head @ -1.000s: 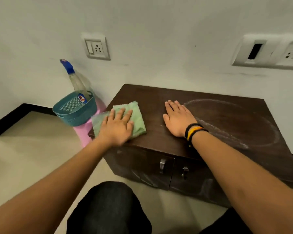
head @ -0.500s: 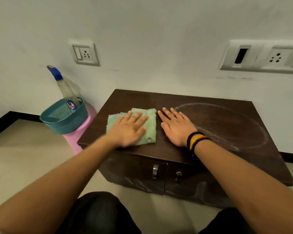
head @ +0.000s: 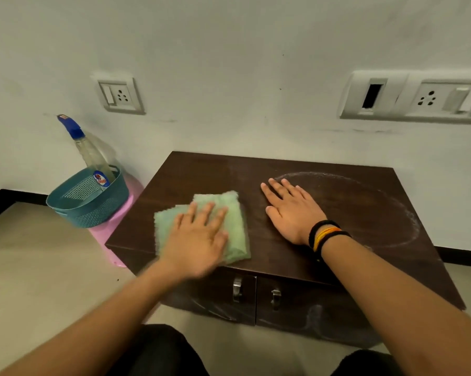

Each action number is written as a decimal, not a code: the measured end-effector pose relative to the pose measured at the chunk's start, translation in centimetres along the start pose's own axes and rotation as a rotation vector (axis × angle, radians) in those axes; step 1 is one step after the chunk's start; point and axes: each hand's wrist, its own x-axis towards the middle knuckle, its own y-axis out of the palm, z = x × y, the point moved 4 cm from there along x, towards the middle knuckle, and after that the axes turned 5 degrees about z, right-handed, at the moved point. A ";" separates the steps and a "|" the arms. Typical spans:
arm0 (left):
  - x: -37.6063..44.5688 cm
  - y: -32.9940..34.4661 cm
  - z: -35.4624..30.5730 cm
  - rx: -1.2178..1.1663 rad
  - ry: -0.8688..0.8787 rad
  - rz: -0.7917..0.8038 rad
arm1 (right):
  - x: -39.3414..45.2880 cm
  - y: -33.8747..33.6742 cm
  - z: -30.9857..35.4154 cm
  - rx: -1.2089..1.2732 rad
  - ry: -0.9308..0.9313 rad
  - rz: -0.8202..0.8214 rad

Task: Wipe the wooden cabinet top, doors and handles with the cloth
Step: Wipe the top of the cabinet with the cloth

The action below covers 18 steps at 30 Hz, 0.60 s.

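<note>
Green cloth is lying on the cabinet top's left half; we are pressing it flat with our left hand, right hand bracing open-palmed beside. Overlapping strokes should be heading toward the chalky ring.

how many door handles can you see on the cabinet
2. The left handle is on the left door, just left of the centre seam, below the cloth. The right handle is just across the seam on the right door. No others are visible.
</note>
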 end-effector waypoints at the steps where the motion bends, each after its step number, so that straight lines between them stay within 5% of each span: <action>1: 0.6 0.2 -2.5 -0.016 0.107 -0.019 | 0.1 -0.1 0.1 0.011 -0.004 -0.007; 3: 4.4 -0.5 -4.4 -0.062 0.167 0.003 | -0.4 -0.2 0.0 0.020 -0.013 -0.001; 7: 4.9 -1.4 2.3 -0.089 -0.107 0.019 | -1.9 -0.3 -1.8 0.021 0.013 -0.005; 10: 0.0 0.1 -3.8 -0.026 0.100 -0.070 | -2.0 -0.4 -2.0 0.024 0.026 -0.013; 12: 3.7 -0.2 -6.4 -0.075 0.208 -0.034 | -1.9 -0.4 -1.9 0.012 0.023 -0.017; 16: 9.1 -3.0 2.5 -0.122 -0.133 0.047 | -2.4 -0.4 -2.5 0.029 0.018 -0.003; 18: 4.5 -1.3 1.9 -0.059 -0.119 -0.005 | -2.5 -0.3 -2.8 0.024 0.022 -0.017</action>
